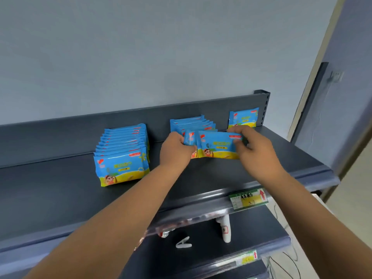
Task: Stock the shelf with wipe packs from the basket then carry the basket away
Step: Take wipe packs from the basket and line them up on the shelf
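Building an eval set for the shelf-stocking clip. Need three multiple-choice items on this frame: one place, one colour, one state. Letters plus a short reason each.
1. Where does the lone pack stand?
A. on the lower shelf
B. at the right end of the top shelf, at its back panel
C. on top of the left row

2. Main colour of the left row of packs?
A. red
B. green
C. blue

3. What are the left hand and right hand doing?
A. both grip the held packs
B. both hang open
C. only the left holds anything

1 B: it stands apart, far right.
2 C: blue wrappers with a yellow lower band.
3 A: fingers of each hand curl round an end.
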Available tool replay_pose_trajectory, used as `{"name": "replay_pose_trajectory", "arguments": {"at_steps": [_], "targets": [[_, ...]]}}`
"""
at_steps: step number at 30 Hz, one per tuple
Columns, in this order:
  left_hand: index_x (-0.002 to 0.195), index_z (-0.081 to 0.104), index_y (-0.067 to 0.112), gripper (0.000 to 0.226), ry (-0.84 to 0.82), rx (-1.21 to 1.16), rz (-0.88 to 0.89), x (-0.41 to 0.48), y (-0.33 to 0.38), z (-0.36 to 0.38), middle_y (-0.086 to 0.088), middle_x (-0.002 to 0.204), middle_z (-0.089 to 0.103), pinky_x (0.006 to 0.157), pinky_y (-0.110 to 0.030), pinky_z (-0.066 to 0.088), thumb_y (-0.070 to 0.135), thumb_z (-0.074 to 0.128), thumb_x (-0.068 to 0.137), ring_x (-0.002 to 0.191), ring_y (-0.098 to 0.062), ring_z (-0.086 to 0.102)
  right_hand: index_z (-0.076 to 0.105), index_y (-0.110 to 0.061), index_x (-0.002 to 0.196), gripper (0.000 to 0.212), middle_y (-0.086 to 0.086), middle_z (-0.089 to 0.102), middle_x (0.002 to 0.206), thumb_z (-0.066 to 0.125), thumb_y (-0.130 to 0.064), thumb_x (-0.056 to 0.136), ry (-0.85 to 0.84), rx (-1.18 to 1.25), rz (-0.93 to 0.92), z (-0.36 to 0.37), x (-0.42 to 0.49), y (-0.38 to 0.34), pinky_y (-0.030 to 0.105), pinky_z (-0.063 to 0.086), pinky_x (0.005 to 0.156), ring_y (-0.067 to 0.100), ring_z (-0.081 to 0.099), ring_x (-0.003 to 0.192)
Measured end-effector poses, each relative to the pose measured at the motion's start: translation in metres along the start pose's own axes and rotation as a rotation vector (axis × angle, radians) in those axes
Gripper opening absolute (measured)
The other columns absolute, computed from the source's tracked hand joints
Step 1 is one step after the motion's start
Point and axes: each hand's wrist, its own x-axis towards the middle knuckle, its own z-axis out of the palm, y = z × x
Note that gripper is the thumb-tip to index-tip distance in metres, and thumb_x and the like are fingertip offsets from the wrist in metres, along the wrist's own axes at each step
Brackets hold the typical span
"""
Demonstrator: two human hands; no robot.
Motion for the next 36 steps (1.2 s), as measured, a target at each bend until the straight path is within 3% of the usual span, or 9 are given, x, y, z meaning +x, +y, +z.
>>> {"name": "replay_pose_trajectory", "arguments": {"at_steps": [3,6,11,14,18,22,26,32,36], "targets": [[0.093,0.049,0.02,0.028,-0.048,0.253,0.097,0.01,-0.007,-0.001,0.008,0.088,0.058,0.055,-0.032,0.037,0.033,0.073,0.087,0.079,-0.015,0.059,0.069,-0.03,0.118,0.032,-0.009,0.071,0.104,0.056,-0.006,0.1,-0.074,0.005,0.0,0.002,0.013,0.008,0.039,0.053,0.065,0.023,0.061,0.072],[0.1,0.051,0.021,0.029,-0.043,0.327,0.078,0.018,-0.011,-0.001,0.005,0.097,0.062,0.061,-0.033,0.041,0.035,0.072,0.087,0.088,-0.019,0.062,0.07,-0.031,0.116,0.031,-0.008,0.072,0.105,0.058,-0.007,0.1,-0.119,0.003,-0.012,0.004,0.026,0.018,0.046,0.057,0.07,0.032,0.065,0.082],[0.094,0.047,0.02,0.024,-0.06,0.217,0.019,0.024,-0.013,0.002,0.009,0.086,0.055,0.053,-0.027,0.033,0.031,0.069,0.092,0.081,-0.014,0.057,0.071,-0.034,0.11,0.029,-0.002,0.073,0.106,0.062,-0.008,0.1,-0.244,0.055,-0.075,0.01,0.048,0.031,0.022,0.054,0.067,0.006,0.063,0.074],[0.098,0.051,0.017,0.026,-0.087,0.231,-0.039,0.028,-0.016,0.002,0.004,0.093,0.059,0.053,-0.025,0.034,0.023,0.074,0.087,0.085,-0.016,0.058,0.073,-0.039,0.115,0.03,0.004,0.074,0.1,0.068,-0.016,0.097,-0.299,-0.036,-0.135,0.015,0.059,0.04,0.037,0.054,0.074,0.019,0.062,0.074],[0.112,0.055,0.014,0.048,-0.214,0.158,-0.187,0.027,-0.014,-0.002,-0.002,0.108,0.064,0.073,-0.033,0.055,0.011,0.083,0.074,0.097,-0.018,0.063,0.072,-0.042,0.118,0.035,-0.015,0.074,0.1,0.073,-0.018,0.093,-0.357,-0.129,-0.2,0.017,0.072,0.041,0.034,0.055,0.078,0.016,0.065,0.078],[0.12,0.056,0.016,0.061,-0.184,0.039,-0.221,0.025,-0.011,0.001,0.001,0.12,0.067,0.096,-0.042,0.057,0.022,0.092,0.071,0.11,-0.018,0.065,0.073,-0.036,0.113,0.029,-0.025,0.067,0.089,0.077,-0.019,0.089,-0.292,-0.315,-0.311,0.025,0.079,0.04,0.034,0.052,0.074,0.016,0.064,0.077],[0.117,0.053,0.016,0.051,-0.101,0.132,-0.188,0.02,-0.007,0.003,0.001,0.115,0.063,0.09,-0.042,0.057,0.028,0.085,0.079,0.104,-0.019,0.064,0.073,-0.023,0.115,0.028,-0.001,0.074,0.105,0.077,-0.022,0.087,-0.208,-0.529,-0.402,0.032,0.084,0.045,0.038,0.051,0.079,0.028,0.066,0.096],[0.111,0.056,0.015,0.042,-0.055,0.15,-0.194,0.018,-0.003,0.003,0.001,0.107,0.062,0.072,-0.032,0.049,0.031,0.082,0.082,0.096,-0.017,0.062,0.068,-0.016,0.121,0.036,0.004,0.062,0.121,0.077,-0.02,0.086,-0.197,-0.553,-0.418,0.042,0.092,0.043,0.043,0.055,0.086,0.03,0.06,0.107],[0.115,0.053,0.015,0.045,-0.057,0.139,-0.219,0.017,-0.002,0.003,0.001,0.112,0.063,0.078,-0.035,0.052,0.031,0.082,0.084,0.1,-0.017,0.062,0.066,-0.013,0.122,0.04,0.007,0.062,0.12,0.077,-0.018,0.084,-0.173,-0.606,-0.43,0.045,0.09,0.041,0.045,0.054,0.086,0.034,0.059,0.105]]}}
